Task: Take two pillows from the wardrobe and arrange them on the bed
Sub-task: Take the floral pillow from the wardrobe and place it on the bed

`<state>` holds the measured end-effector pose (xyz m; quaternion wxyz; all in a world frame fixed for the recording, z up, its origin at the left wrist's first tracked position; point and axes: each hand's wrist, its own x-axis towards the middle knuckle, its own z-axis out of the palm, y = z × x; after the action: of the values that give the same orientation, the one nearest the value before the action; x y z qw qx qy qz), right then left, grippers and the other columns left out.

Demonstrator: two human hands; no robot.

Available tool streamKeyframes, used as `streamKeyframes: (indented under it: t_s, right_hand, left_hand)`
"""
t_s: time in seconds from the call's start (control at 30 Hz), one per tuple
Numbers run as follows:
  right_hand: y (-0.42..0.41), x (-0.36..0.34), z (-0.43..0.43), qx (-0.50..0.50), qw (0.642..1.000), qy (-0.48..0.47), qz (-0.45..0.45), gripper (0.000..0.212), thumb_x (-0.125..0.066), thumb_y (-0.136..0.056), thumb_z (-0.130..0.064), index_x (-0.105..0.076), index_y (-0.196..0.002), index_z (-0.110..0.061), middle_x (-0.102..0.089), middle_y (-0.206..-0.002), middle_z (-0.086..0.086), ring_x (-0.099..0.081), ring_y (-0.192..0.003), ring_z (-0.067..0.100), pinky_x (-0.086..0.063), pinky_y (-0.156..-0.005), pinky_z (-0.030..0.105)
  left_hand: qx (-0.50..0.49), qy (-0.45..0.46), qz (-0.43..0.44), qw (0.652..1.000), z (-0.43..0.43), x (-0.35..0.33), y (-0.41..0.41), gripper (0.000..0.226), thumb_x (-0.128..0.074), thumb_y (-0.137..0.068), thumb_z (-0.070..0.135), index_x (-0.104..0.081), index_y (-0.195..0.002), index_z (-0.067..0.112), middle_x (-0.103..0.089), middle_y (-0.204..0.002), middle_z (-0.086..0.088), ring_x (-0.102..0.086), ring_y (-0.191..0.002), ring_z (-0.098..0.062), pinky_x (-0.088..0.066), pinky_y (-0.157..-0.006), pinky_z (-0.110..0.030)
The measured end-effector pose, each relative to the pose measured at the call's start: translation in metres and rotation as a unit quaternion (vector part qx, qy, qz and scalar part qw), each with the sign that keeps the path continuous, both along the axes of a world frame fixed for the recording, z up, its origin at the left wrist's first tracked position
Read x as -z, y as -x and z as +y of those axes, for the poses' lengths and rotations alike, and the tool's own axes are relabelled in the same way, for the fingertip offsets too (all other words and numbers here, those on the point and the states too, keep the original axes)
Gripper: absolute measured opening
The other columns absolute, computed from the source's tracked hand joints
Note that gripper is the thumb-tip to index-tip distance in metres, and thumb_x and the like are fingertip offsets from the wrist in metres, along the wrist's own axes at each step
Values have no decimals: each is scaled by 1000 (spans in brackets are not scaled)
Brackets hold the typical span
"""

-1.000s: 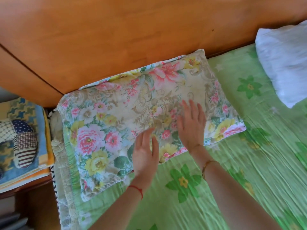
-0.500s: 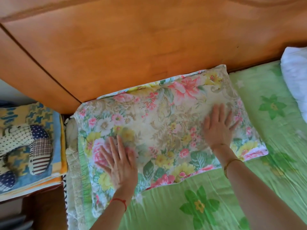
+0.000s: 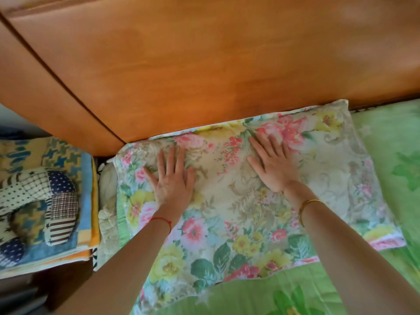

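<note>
- Pillow [image 3: 238,201] in floral cover lies flat on the bed [image 3: 386,155], its far edge against the wooden headboard [image 3: 204,76].
- Left hand [image 3: 172,180] and right hand [image 3: 275,164]: I see both flat on it, fingers straight and spread, pressing, gripping nothing.
- I judge 1 pillow placed and under final smoothing; pillow 2 is outside my view, so I cannot tell its status.

Orange-brown wooden panel [image 3: 204,64] stands just beyond the fingertips of the left hand [image 3: 172,183]; a dark seam crosses it diagonally. Left of that hand, well apart: stack of folded blue-and-yellow cloths [image 3: 63,153], with a patchwork U-shaped cushion [image 3: 29,189] lying on top. Cream quilted padding [image 3: 108,189] sits between stack and hand.
</note>
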<state>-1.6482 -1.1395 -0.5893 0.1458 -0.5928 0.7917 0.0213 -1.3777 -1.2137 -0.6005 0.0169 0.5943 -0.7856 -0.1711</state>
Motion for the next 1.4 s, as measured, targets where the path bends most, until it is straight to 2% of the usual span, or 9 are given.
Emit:
streamKeyframes:
  t_s: [0.1,0.2,0.37,0.5,0.6,0.77,1.0,1.23,1.4]
  right_hand:
    - [16,6,7,30,999,2,25,66,5,-93,-62,6,-155,-38,2,-165,-10,7,-153,21,4,-123,46]
    - [27,3,10,109,993,-8,48,64,5,-95,-58,6,-156,-38,5,-165,-13,11,-152,22,8,-122,50]
    - [34,-16,27,224,974,-11,40,61,-2,-99,-55,10,-156,-35,7,-165,-12,13,-151,31,9,-119,59]
    - [10,-31,32,126,990,43,49,60,-14,-103,-46,5,-157,-30,5,-166,-4,7,-153,29,7,-121,57]
    - [-10,-30,44,11,998,37,54,61,-11,-102,-50,7,-157,-29,10,-165,-3,10,-152,29,2,-121,57]
    - [-31,-13,75,-88,993,22,70,61,-14,-101,-52,-5,-157,-30,-4,-166,-3,-2,-153,31,-6,-119,61]
    - [-14,-10,112,-46,993,-16,104,62,-13,-101,-52,-5,-158,-29,-5,-166,-3,-7,-152,34,-11,-115,65]
    - [-5,-22,148,43,995,-35,85,64,1,-97,-53,8,-156,-31,8,-166,-4,9,-151,37,-6,-116,66]
    - [-8,-28,170,67,995,-39,66,67,0,-95,-60,13,-155,-33,18,-164,-3,14,-149,40,-7,-115,67]
  left_hand:
    - [7,-1,3,1000,-2,3,-6,62,-20,-103,55,-3,-161,41,-1,-170,11,4,-158,-18,7,-121,-66]
    - [-18,-11,16,1000,-3,1,-24,63,-18,-102,61,-1,-160,44,2,-170,12,6,-158,-16,7,-121,-64]
    - [-25,-14,11,1000,5,-6,-46,64,-12,-103,56,2,-162,35,7,-171,7,11,-158,-21,4,-122,-64]
    - [7,38,26,999,24,-11,-28,58,-18,-108,40,-3,-163,25,0,-171,0,6,-158,-27,5,-123,-63]
    - [27,43,39,998,47,-13,-9,61,-15,-104,41,-11,-162,24,-5,-171,-1,1,-158,-28,6,-123,-63]
    - [47,63,12,997,88,-2,3,60,-22,-104,39,-20,-161,22,-13,-170,-3,-9,-157,-30,-3,-120,-68]
    - [79,82,-18,993,103,8,-15,62,-22,-104,44,-15,-162,23,-11,-170,-1,-9,-158,-29,-4,-121,-67]
    - [34,61,-22,997,121,0,-29,64,-18,-102,43,-16,-161,21,-10,-170,-1,-5,-157,-29,-3,-118,-71]
    - [73,59,-2,996,146,-2,-22,63,-20,-103,43,-20,-161,20,-14,-169,-3,-7,-157,-33,-5,-117,-73]
